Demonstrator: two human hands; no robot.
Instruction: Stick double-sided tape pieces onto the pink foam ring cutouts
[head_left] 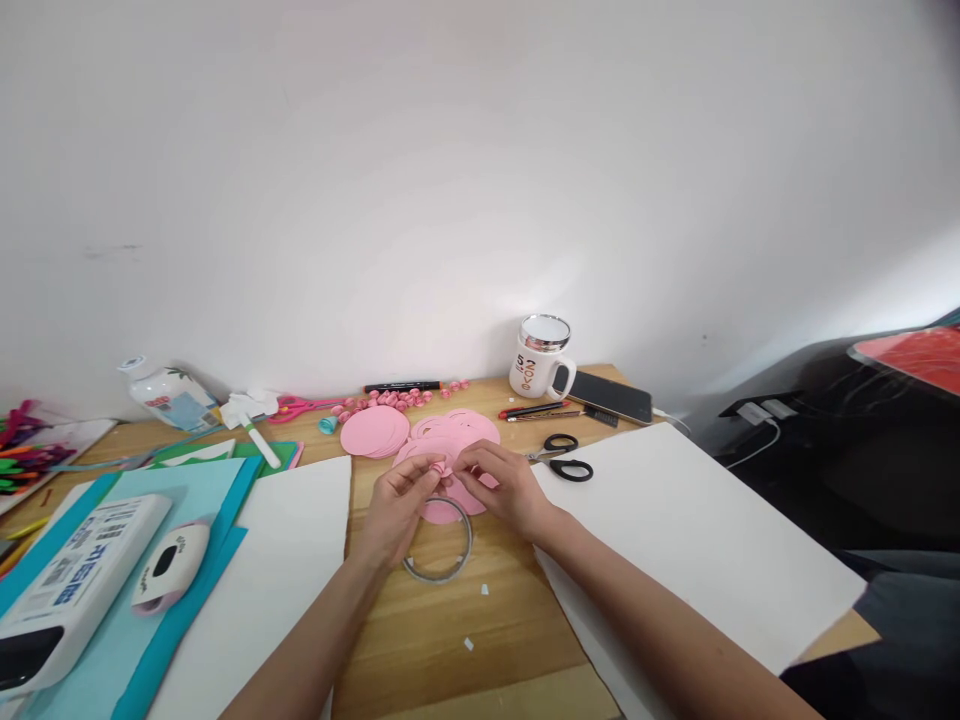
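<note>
Working a small pink piece [441, 468] with your fingertips looks like the step in hand. It sits between your two hands, over or just beside the pile of pink circles [373, 432]; I cannot tell which. Your left hand [401, 500] pinches one side, and your right hand [502, 490] seems to pinch the other. The piece is too small to tell if it is being rolled, folded or stuck. The next move, I think, calls for soft, steady fingers, since thin paper could get squashed or spring open. Below your hands lies a gray ring [439, 579], maybe a roll of tape, easy to reach. Two tiny white bits [469, 644] lie on the table [405, 640] closer to you. Past the circles sit lots of little pink rolls [401, 400]. Black scissors [551, 461] lie to your right, partly over a white sheet [690, 540], and a mug [534, 372] stands farther back, near the wall [450, 200].
</note>
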